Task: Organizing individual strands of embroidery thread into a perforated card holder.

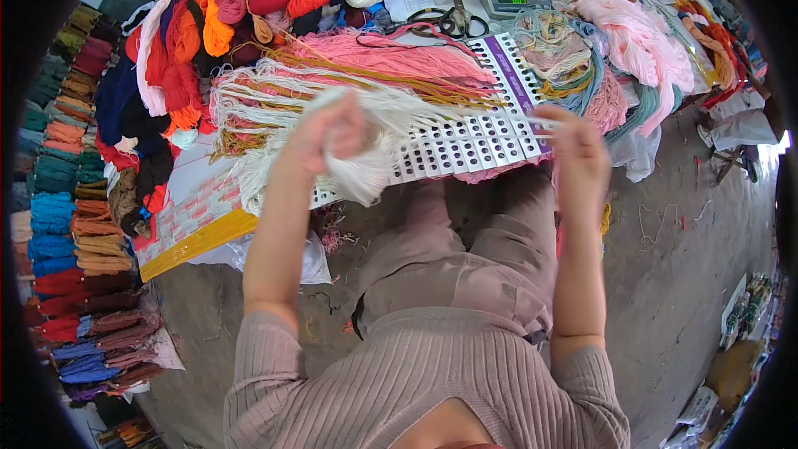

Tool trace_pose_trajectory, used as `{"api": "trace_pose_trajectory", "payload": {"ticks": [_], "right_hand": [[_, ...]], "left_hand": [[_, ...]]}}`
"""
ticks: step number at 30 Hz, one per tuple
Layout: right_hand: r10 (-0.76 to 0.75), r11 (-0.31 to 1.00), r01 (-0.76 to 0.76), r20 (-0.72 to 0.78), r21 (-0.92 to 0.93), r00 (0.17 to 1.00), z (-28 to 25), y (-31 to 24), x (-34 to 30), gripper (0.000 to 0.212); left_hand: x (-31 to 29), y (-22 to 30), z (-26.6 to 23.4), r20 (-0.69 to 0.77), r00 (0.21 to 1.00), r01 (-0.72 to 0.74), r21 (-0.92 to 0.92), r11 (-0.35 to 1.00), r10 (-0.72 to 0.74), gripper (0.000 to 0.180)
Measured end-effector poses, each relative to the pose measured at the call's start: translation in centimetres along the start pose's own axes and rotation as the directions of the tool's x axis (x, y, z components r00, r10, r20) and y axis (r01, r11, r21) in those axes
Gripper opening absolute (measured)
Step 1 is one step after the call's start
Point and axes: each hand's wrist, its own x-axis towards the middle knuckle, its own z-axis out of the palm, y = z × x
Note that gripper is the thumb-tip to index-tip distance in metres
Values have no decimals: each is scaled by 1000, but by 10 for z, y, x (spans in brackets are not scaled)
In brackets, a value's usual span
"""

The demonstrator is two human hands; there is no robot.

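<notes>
My left hand [332, 135] is closed round a bundle of white yarn [366, 176], whose looped end hangs below the fist. From it, white strands stretch right across a white perforated card [453, 150] toward my right hand [575, 154]. That hand is smeared by motion, with its fingers pinched on the strand ends just past the card's right edge. A purple printed strip [511, 75] runs along that side of the card. Behind the card lie pink yarn [391, 58] and mustard strands [416, 89] threaded toward the holes. More white strands [266, 100] spread out to the left.
Several coloured skeins [179, 50] are heaped at the back left. Scissors [457, 21] and a digital scale [515, 4] stand at the back. Mixed pastel yarn [553, 50] and a pale pink skein [636, 33] lie right. Yellow tape [199, 248] edges the table's left front. Yarn racks [54, 224] line the left.
</notes>
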Motion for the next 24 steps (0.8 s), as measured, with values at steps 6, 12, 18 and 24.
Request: {"api": "trace_pose_trajectory", "payload": {"ticks": [6, 12, 18, 24], "right_hand": [[5, 582, 211, -263, 785, 965, -235, 6, -17, 22], [-154, 941, 301, -596, 155, 788, -288, -45, -37, 16], [24, 916, 10, 80, -402, 997, -68, 24, 32, 18], [333, 904, -207, 313, -374, 890, -6, 88, 55, 13]], "left_hand": [[-97, 108, -191, -278, 862, -502, -352, 790, 424, 23], [-112, 120, -110, -66, 634, -661, -564, 495, 771, 32], [28, -7, 17, -92, 961, -271, -110, 956, 262, 30], [80, -70, 77, -112, 957, 244, -194, 950, -268, 39]]}}
